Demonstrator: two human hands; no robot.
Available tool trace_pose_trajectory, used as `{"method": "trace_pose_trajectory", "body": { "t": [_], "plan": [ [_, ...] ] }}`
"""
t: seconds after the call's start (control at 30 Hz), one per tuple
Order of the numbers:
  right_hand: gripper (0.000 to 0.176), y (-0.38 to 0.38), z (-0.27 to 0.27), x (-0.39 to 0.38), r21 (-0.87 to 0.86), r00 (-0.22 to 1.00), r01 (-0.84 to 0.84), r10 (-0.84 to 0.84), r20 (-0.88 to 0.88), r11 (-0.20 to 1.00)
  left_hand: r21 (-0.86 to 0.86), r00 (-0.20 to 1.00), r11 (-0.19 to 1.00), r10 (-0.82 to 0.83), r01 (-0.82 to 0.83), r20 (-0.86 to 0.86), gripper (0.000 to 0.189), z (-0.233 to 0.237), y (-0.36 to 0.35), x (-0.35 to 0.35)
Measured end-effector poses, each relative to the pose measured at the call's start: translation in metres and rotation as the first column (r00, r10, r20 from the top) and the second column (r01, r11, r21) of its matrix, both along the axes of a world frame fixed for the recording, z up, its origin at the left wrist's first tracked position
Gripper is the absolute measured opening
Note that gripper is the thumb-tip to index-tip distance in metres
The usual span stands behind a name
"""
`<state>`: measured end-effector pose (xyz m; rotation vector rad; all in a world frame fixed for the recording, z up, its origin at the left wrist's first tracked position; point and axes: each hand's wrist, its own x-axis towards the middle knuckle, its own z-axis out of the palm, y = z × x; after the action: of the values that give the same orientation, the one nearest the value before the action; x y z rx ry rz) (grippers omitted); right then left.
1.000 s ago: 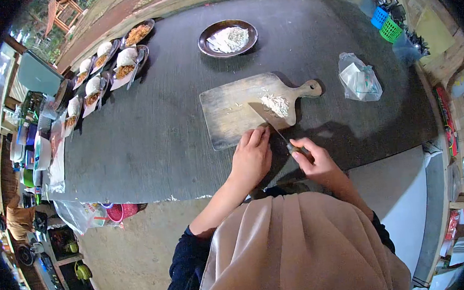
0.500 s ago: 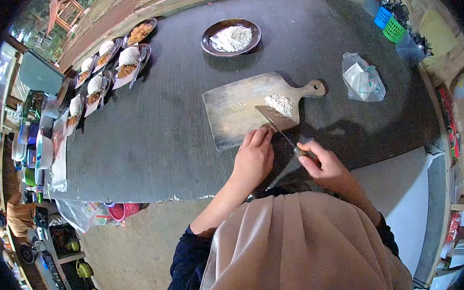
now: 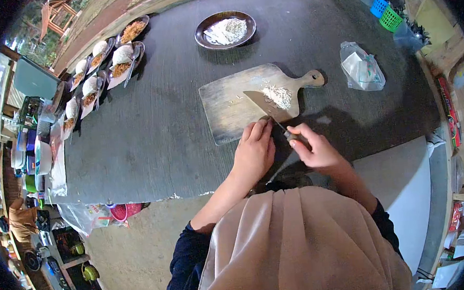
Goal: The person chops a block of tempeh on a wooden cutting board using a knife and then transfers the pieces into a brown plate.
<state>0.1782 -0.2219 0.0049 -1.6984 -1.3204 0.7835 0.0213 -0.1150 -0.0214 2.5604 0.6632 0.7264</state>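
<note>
A wooden cutting board point(image 3: 227, 115) lies on the dark table, its handle pointing right. My right hand point(image 3: 316, 146) is closed around the handle of a knife point(image 3: 260, 102), whose blade slants up and left over the board. Bunched fingers of my left hand point(image 3: 253, 147) press a small dark brownish piece point(image 3: 265, 119) at the board's near edge, right beside the blade; I cannot tell what kind of food it is. Thin pale shreds point(image 3: 278, 96) form a small pile near the board's handle, with a few scattered bits farther left.
Beyond the board stands a dark plate point(image 3: 200, 37) of white shreds or flakes. A knotted plastic bag point(image 3: 361, 66) lies to the right. Plates with rice point(image 3: 122, 55) line the far left edge. Blue and green baskets point(image 3: 390, 19) of utensils stand at the back right.
The knife has moved with my right hand slightly up and left, its blade tip reaching farther across the board. My left hand keeps its hold at the near edge.
</note>
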Motion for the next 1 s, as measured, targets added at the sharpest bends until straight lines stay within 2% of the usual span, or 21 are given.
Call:
{"method": "trace_pose_trajectory", "body": {
  "t": [0.07, 0.2, 0.27, 0.3, 0.33, 0.4, 0.43, 0.47, 0.53, 0.57, 0.6, 0.7, 0.77, 0.8, 1.0],
  "plan": [
    [0.029, -0.005, 0.016, 0.003, -0.11, 0.999, -0.014, 0.01, -0.03, 0.994, 0.005, 1.0, 1.0, 0.008, -0.008, 0.009, 0.041, 0.001, 0.002, 0.001],
    [0.03, -0.007, 0.015, -0.014, -0.157, 0.998, 0.039, -0.046, -0.041, 0.987, 0.008, 1.0, 1.0, 0.016, -0.016, -0.007, 0.041, 0.0, 0.001, 0.0],
    [0.029, 0.001, 0.01, -0.015, -0.094, 0.996, 0.057, -0.062, -0.057, 0.994, 0.005, 1.0, 1.0, 0.017, -0.017, -0.015, 0.041, 0.0, -0.001, -0.001],
    [0.029, 0.003, -0.004, -0.01, 0.086, 1.0, 0.03, -0.03, -0.003, 0.996, 0.005, 1.0, 1.0, 0.02, -0.02, -0.008, 0.041, 0.001, -0.001, -0.001],
    [0.029, 0.0, -0.002, -0.007, 0.091, 0.999, 0.032, -0.032, -0.002, 0.995, 0.009, 1.0, 1.0, 0.024, -0.024, 0.004, 0.04, 0.002, 0.0, -0.001],
    [0.029, -0.006, 0.014, -0.002, -0.084, 1.0, -0.005, 0.006, 0.005, 0.996, 0.006, 1.0, 1.0, 0.018, -0.018, 0.014, 0.04, -0.001, 0.003, 0.0],
    [0.029, -0.007, 0.023, -0.009, -0.176, 0.998, 0.017, -0.028, -0.058, 0.984, -0.005, 1.0, 1.0, 0.011, -0.011, 0.018, 0.039, -0.001, 0.003, -0.001],
    [0.029, -0.004, 0.017, -0.012, -0.18, 0.998, 0.016, -0.027, -0.058, 0.983, -0.009, 1.0, 1.0, 0.012, -0.012, 0.017, 0.039, -0.001, 0.003, -0.001],
    [0.029, 0.001, 0.0, -0.018, 0.022, 0.995, 0.051, -0.053, 0.086, 0.998, 0.004, 1.0, 1.0, 0.0, 0.0, 0.024, 0.039, 0.0, 0.003, -0.002],
    [0.029, 0.004, 0.005, -0.013, -0.05, 0.999, 0.028, -0.029, -0.019, 0.998, 0.0, 1.0, 1.0, -0.001, 0.001, 0.022, 0.039, -0.001, 0.002, -0.003],
    [0.029, 0.007, 0.002, -0.008, -0.009, 0.999, 0.021, -0.021, 0.034, 1.0, 0.001, 0.999, 1.0, -0.001, 0.001, 0.032, 0.038, -0.001, 0.002, -0.003],
    [0.029, 0.002, 0.013, -0.005, -0.036, 1.0, 0.004, -0.004, -0.01, 0.999, 0.001, 0.999, 1.0, -0.002, 0.002, 0.049, 0.037, 0.0, 0.005, -0.002],
    [0.029, -0.002, 0.023, -0.016, -0.292, 0.995, 0.041, -0.065, -0.074, 0.955, -0.018, 0.999, 1.0, -0.006, 0.007, 0.042, 0.037, -0.001, 0.005, -0.003],
    [0.029, -0.003, -0.002, -0.021, -0.02, 0.997, 0.066, -0.065, 0.048, 0.998, -0.015, 0.999, 1.0, -0.002, 0.003, 0.04, 0.036, 0.0, 0.005, -0.003],
    [0.032, 0.002, 0.014, -0.01, -0.059, 0.999, 0.018, -0.02, -0.039, 0.998, -0.017, 0.998, 1.0, -0.006, 0.007, 0.063, 0.034, 0.001, 0.006, -0.002]
  ]
}}
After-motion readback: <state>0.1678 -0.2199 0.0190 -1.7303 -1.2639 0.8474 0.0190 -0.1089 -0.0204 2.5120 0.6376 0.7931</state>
